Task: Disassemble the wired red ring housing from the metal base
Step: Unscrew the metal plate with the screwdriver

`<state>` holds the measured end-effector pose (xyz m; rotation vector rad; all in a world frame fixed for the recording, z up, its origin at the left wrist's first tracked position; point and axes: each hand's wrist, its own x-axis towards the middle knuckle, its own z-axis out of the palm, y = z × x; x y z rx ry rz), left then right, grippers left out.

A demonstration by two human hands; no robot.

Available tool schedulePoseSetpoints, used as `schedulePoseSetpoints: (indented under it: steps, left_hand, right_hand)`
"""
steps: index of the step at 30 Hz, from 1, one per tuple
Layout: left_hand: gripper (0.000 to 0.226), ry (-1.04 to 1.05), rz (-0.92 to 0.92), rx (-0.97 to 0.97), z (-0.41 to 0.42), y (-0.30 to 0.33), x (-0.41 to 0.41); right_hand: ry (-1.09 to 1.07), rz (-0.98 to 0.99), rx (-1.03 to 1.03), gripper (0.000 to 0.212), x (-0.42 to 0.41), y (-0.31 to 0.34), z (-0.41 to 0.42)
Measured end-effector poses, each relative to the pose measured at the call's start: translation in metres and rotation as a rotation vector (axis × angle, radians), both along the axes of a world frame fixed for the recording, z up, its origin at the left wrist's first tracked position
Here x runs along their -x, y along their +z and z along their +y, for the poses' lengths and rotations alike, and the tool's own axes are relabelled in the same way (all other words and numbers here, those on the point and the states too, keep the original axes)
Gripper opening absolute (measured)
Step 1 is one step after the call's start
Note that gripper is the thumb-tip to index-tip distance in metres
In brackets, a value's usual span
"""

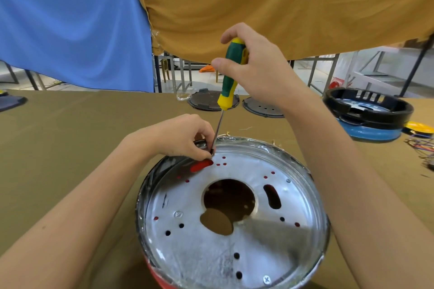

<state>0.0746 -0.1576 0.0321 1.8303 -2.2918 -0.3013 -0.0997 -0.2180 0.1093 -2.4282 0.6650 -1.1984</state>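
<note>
Right hand [256,70] grips the green-yellow screwdriver [231,75]; left hand [180,136] pinches its shaft over the round metal base [234,237].

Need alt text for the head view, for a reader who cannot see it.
The right hand grips a green-and-yellow screwdriver, tip down at the far rim of a round silver metal base. The left hand pinches the shaft near the tip; red housing shows through the holes.

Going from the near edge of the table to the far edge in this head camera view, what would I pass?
Round silver metal base with holes → left hand pinching at its far rim → green and yellow screwdriver gripped by the right hand → two dark round lids at the far edge.
</note>
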Motion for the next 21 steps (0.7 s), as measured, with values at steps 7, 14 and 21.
schedulePoseSetpoints:
  steps: [7,14,21]
  left_hand:
    - [0.012,0.007,0.005,0.016,0.000,0.005,-0.006]
    - [0.003,0.015,0.038,0.033,-0.002,-0.005,-0.004]
    - [0.005,0.012,0.022,0.057,-0.004,-0.008,-0.004]
  right_hand:
    - [0.128,0.004,-0.122,0.032,-0.003,0.002,0.007]
    - [0.120,-0.002,-0.103,0.034,0.000,0.004,0.007]
    - [0.125,-0.015,-0.181,0.030,0.001,0.004,0.006]
